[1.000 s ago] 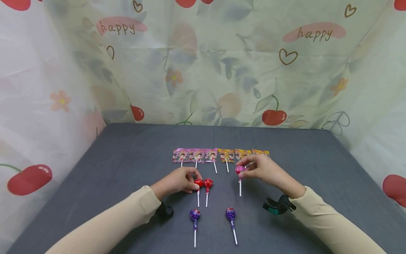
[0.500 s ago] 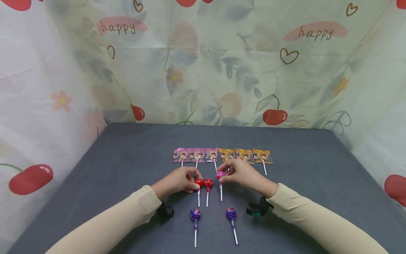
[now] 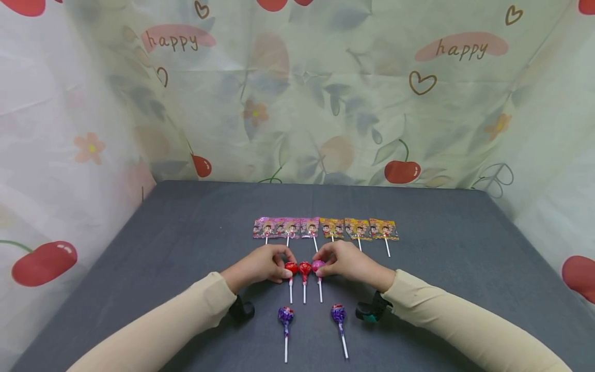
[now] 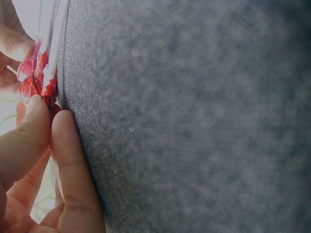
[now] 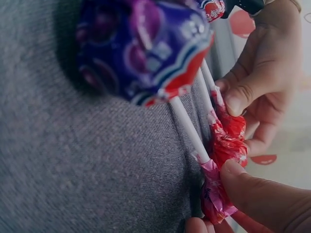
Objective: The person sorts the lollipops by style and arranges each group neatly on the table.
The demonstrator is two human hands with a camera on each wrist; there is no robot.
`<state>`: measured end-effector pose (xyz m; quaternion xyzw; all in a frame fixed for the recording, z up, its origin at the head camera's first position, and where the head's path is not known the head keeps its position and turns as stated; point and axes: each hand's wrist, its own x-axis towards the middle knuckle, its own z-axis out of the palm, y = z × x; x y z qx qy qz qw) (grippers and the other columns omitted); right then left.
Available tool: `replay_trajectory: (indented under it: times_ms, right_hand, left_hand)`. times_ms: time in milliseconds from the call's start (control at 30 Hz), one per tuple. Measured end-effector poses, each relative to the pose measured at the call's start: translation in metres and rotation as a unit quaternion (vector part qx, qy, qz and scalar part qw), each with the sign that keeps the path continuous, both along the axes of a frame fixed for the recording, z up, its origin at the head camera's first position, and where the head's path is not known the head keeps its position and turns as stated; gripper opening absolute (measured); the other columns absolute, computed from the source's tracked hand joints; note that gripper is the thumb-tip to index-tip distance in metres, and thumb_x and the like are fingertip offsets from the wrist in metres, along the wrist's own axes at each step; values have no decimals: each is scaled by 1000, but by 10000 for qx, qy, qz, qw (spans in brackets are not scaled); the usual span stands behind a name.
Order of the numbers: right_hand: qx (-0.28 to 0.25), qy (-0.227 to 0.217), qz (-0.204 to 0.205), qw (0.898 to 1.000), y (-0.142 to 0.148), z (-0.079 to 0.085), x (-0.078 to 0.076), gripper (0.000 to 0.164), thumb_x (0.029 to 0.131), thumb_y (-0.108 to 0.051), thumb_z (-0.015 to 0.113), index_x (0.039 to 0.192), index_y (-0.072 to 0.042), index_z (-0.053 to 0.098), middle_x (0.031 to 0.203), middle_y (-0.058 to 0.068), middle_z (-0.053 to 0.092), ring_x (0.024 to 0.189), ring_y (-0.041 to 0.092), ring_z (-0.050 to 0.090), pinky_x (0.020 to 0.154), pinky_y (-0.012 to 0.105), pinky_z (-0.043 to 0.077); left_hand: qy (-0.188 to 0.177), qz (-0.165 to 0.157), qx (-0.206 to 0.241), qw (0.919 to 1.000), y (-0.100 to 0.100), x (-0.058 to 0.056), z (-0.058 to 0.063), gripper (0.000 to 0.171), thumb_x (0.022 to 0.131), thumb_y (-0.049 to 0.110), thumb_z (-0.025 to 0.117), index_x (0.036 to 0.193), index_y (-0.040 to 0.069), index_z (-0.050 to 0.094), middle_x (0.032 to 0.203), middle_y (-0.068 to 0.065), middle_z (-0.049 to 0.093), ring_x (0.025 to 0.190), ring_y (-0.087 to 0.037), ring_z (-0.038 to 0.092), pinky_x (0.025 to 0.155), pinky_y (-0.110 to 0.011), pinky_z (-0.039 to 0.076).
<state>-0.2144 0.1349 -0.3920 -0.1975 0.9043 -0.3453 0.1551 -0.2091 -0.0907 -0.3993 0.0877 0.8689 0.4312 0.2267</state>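
In the head view my left hand (image 3: pixel 260 264) pinches the head of a red lollipop (image 3: pixel 290 268) between thumb and fingers. Right beside it a second red lollipop (image 3: pixel 304 269) lies with its white stick toward me. My right hand (image 3: pixel 350 263) pinches a pink lollipop (image 3: pixel 318 265) just right of that one, so three heads line up side by side. The right wrist view shows my thumb on the twisted wrapper of the pink lollipop (image 5: pixel 212 187), with the red ones close behind. Part of each held head is covered by fingers.
Nearer to me lie two purple lollipops (image 3: pixel 285 315) (image 3: pixel 338 313), set apart, sticks toward me. Behind the hands runs a row of flat-wrapped lollipops, pink (image 3: pixel 288 227) on the left and yellow (image 3: pixel 357 229) on the right. A dark grey cloth (image 3: pixel 195 217) covers the table.
My right hand has carried the pink lollipop leftward and toward me, from in front of the yellow row to beside the middle red lollipop. My left hand has stayed in place.
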Motion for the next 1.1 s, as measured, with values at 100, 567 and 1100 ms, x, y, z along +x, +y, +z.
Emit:
replay_trajectory:
  times_ms: [100,567,1100]
  right_hand:
    - [35,18,7,10000,0,0,0,23,81,-16,79,101,-9,72,91,0,70,74,8,61,60,25,48]
    - [61,-78,-23,9999,-1,2,0,24,80,-15,79,102,-9,71,93,0,69,78,9,61,63,25,49]
    - [43,-174,42,9998,-1,1,-2,31,78,-14,81,107,-8,70,99,2,70,81,10,62,64,24,50]
  left_hand:
    - [27,-3,-8,10000,0,0,0,13,86,9,73,97,14,67,77,-7,57,62,-13,55,57,-25,53]
    - [0,2,27,10000,0,0,0,13,85,9,73,96,13,67,77,-7,58,62,-13,55,58,-25,54]
    - [-31,-28,-5,10000,0,0,0,15,85,10,73,98,13,66,78,-7,58,63,-13,55,58,-25,54]
